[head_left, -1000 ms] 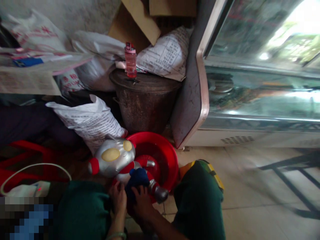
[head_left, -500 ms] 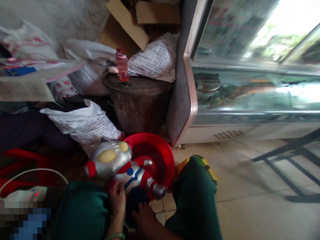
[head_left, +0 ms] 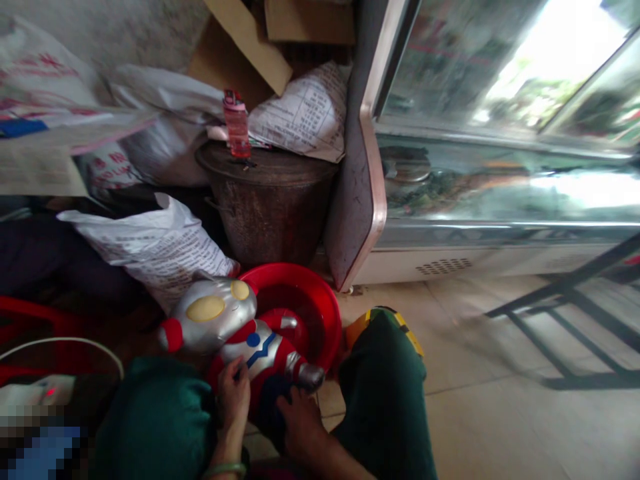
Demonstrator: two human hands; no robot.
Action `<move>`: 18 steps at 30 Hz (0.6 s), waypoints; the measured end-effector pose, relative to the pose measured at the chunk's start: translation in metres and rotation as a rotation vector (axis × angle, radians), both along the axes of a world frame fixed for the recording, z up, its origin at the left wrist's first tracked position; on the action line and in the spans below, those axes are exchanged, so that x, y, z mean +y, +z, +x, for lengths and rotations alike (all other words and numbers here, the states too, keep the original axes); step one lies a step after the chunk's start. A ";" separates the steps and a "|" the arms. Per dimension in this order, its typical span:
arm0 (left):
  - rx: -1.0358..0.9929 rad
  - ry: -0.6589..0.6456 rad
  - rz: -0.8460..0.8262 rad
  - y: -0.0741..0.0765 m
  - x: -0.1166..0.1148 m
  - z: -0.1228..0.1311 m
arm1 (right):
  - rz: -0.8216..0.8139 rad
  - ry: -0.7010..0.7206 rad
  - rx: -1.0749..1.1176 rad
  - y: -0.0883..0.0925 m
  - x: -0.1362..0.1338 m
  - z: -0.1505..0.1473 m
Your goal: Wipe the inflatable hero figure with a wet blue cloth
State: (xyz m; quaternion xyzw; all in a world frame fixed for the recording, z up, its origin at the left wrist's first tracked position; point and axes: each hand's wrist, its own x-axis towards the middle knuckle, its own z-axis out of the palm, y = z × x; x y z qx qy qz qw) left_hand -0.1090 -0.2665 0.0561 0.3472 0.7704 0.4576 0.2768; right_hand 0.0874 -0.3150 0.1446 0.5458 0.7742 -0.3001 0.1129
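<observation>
A silver, red and blue stuffed toy figure (head_left: 263,347) with big yellow eyes lies tilted between my knees, its head to the left and one grey foot to the right. My left hand (head_left: 234,393) is at the toy's near side, thumb and fingers pinched together; anything small between them cannot be made out. Dark blue cloth (head_left: 273,407) bunches against the toy's lower edge. Over that cloth my right hand (head_left: 303,420) bends its fingers and grips it. Behind the toy stands a red basin (head_left: 330,313), partly covered by it.
A white printed sack (head_left: 155,247) leans beside a dark lidded bin (head_left: 275,220) bearing a pink bottle (head_left: 237,127). A glass display case (head_left: 450,233) stands right, with a dark metal stand (head_left: 560,320) before it. A red stool (head_left: 50,330) and white cable (head_left: 65,340) are left.
The view has swung slightly right, so the surroundings sit further left. My right hand has shifted right along the dark blue cloth. My left hand keeps its pinch by the toy.
</observation>
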 end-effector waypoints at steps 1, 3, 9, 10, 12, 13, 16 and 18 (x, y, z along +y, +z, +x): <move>-0.002 0.000 -0.003 0.000 0.000 -0.001 | 0.039 -0.030 -0.002 0.010 0.006 0.008; 0.003 0.013 -0.010 0.000 0.002 -0.001 | 0.109 -0.107 -0.029 0.025 0.020 0.025; 0.010 0.017 -0.029 0.001 0.004 -0.004 | 0.022 -0.291 -0.203 -0.003 0.041 0.031; 0.005 0.009 -0.031 0.000 0.003 -0.005 | 0.001 -0.308 -0.224 -0.012 0.042 0.027; -0.009 -0.010 -0.034 -0.002 0.003 -0.007 | -0.011 -0.326 -0.250 -0.027 0.043 0.020; -0.015 -0.018 -0.034 -0.004 0.003 -0.007 | -0.005 -0.327 -0.254 -0.031 0.044 0.018; -0.012 -0.018 -0.027 -0.007 0.004 -0.006 | 0.019 -0.312 -0.254 -0.033 0.046 0.019; -0.005 0.002 -0.023 -0.008 0.004 -0.005 | 0.034 -0.302 -0.258 -0.026 0.046 0.021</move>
